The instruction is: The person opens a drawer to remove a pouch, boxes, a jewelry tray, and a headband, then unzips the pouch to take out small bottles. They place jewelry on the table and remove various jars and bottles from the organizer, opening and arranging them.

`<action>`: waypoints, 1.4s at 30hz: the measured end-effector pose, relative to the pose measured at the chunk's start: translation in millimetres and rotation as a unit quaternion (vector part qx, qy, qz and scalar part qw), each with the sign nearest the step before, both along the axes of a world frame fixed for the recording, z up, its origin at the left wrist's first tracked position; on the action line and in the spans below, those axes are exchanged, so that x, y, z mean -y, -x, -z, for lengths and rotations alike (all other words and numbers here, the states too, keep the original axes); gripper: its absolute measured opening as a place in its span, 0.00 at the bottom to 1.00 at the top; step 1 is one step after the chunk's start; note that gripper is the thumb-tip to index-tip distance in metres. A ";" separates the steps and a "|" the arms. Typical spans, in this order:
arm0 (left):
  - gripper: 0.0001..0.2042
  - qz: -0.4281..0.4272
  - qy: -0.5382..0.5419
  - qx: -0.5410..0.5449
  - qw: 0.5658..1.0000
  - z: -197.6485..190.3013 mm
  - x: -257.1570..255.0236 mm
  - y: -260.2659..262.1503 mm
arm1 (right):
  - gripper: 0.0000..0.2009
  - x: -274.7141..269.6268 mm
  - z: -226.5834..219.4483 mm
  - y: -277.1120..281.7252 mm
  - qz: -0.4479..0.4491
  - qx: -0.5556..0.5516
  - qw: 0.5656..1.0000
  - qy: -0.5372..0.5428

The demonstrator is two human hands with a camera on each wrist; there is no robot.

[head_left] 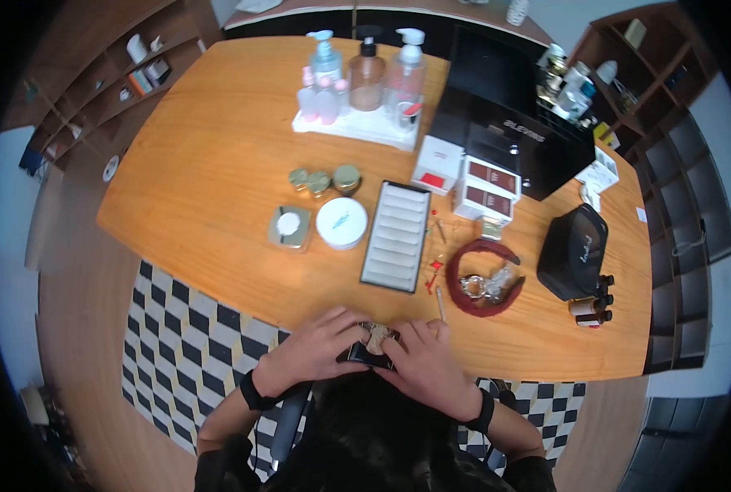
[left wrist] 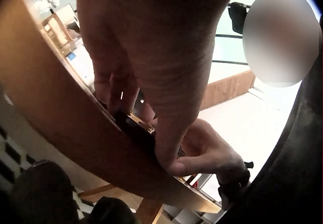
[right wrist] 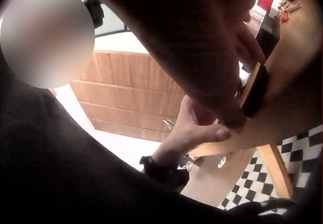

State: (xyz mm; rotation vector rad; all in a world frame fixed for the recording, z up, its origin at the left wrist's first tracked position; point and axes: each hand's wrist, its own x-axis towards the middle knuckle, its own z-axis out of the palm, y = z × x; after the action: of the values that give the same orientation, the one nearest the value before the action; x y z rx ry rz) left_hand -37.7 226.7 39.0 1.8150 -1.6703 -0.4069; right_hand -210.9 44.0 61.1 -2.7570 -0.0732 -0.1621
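Both hands are at the table's front edge in the head view, around a small black box with a gold-coloured piece on it. The left hand grips the box's left side, thumb along the near edge. From the right, the right hand holds the other side, its fingertips at the gold piece. In the left wrist view the left hand hides most of the dark box. The box appears as a dark slab below the right hand in the right wrist view.
Beyond the hands lie a grey compartment tray, a white round jar, a dark red headband and a black pouch. Pump bottles stand on a white tray at the back, beside a large black case.
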 end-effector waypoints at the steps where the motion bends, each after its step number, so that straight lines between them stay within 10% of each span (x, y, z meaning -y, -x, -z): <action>1: 0.23 0.012 0.002 0.004 1.000 -2.0 6.9 3.5 | 0.23 4.4 3.0 7.6 0.006 0.000 1.000 -0.010; 16: 0.29 0.033 0.110 0.040 0.993 -98.4 110.6 0.0 | 0.20 97.4 -74.5 25.7 0.042 0.161 0.960 -0.226; 21: 0.32 0.059 0.127 0.106 0.984 -126.3 160.7 -24.9 | 0.19 138.9 -93.2 -5.5 0.206 0.118 0.888 -0.395; 31: 0.47 0.001 0.225 0.186 0.956 -194.3 291.9 -131.5 | 0.14 278.1 -141.4 -158.4 0.145 0.249 0.893 -0.346; 42: 0.61 -0.010 0.127 0.200 0.971 -157.7 334.3 -185.8 | 0.19 299.5 -128.8 -230.3 0.258 0.128 0.950 -0.123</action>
State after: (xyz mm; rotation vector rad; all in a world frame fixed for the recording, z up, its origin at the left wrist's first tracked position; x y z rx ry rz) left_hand 148.1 -107.6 196.7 1.7974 -1.8660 0.1924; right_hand 19.4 -255.4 189.9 -2.4304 0.5652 -0.6202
